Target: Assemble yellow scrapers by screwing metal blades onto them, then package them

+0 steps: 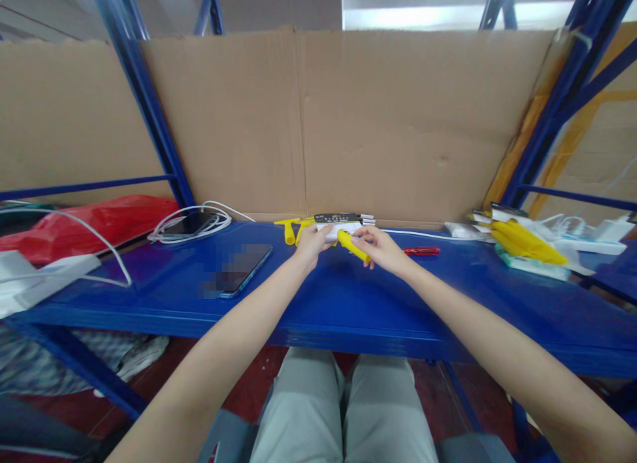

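Note:
Both hands are over the back middle of the blue table. My left hand point(312, 245) has its fingers closed at a small white object point(326, 233). Closed on a yellow cylindrical piece point(354, 247), my right hand point(377, 248) is just to the right. The yellow piece tilts down to the right, its upper end beside the white object. Behind the hands, against the cardboard, lie black-and-white items point(338, 218) and yellow T-shaped parts point(289, 231). A red screwdriver point(422, 251) rests to the right of my right hand.
On the blue table point(318, 330), a dark phone point(245, 270) lies left of the hands. A coiled white cable point(192, 227) and a red bag point(99, 225) are farther left. Yellow packets point(527, 243) and a white power strip point(592, 244) lie at the right. Cardboard point(368, 125) stands behind.

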Motion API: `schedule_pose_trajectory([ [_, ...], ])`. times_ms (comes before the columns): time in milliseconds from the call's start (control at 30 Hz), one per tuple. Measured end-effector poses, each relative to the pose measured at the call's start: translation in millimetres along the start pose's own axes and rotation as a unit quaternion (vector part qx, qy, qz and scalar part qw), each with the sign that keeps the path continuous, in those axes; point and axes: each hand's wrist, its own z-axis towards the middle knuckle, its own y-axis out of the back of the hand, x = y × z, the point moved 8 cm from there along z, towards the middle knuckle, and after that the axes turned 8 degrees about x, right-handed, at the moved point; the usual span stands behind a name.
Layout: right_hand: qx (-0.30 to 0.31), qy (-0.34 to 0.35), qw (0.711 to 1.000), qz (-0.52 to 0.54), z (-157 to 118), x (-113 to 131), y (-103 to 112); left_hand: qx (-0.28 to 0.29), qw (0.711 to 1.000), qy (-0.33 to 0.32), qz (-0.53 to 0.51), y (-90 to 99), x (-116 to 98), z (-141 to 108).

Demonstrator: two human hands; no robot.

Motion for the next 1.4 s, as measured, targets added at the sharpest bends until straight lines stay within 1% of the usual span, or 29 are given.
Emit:
schedule_pose_trajectory([
  [67,0.015,0.008,1.0,-0.018,-1,0,-5,-0.001,1.0,0.001,0.008,0.5,1,1],
  [167,0.021,0.012,0.999,-0.038,-2,-1,-7,-0.006,1.0,0.004,0.027,1.9,2,2],
  [267,0.017,0.02,0.999,-0.031,-2,-1,-8,-0.027,0.999,0.006,0.034,6.5,3,5],
  [400,0.0,0.045,0.999,-0.021,-1,0,-9,-0.062,0.998,-0.009,0.018,15.1,-2,8],
  [500,-0.014,0.054,0.997,-0.054,0,1,-9,-0.077,0.997,-0.02,0.005,20.4,-6,10],
  [633,-0.016,0.044,0.992,-0.12,0,3,-8,-0.093,0.995,-0.031,0.01,27.3,-9,12],
  [833,0.008,0.037,0.985,-0.17,-3,8,-12,-0.119,0.991,-0.045,0.039,40.1,-10,20],
  [1100,0.056,0.018,0.965,-0.254,-5,11,-20,-0.151,0.977,-0.094,0.115,54.0,-15,29],
  [1167,0.057,0.019,0.966,-0.25,-6,11,-20,-0.156,0.974,-0.096,0.136,54.9,-17,28],
  [1233,0.074,-0.006,0.973,-0.22,-6,7,-22,-0.159,0.971,-0.093,0.153,54.5,-18,27],
  [1333,0.119,-0.076,0.982,-0.128,-9,-6,-28,-0.15,0.971,-0.076,0.168,49.9,-16,24],
  [1400,0.133,-0.102,0.984,-0.06,-10,-10,-32,-0.135,0.974,-0.051,0.173,44.2,-12,22],
])
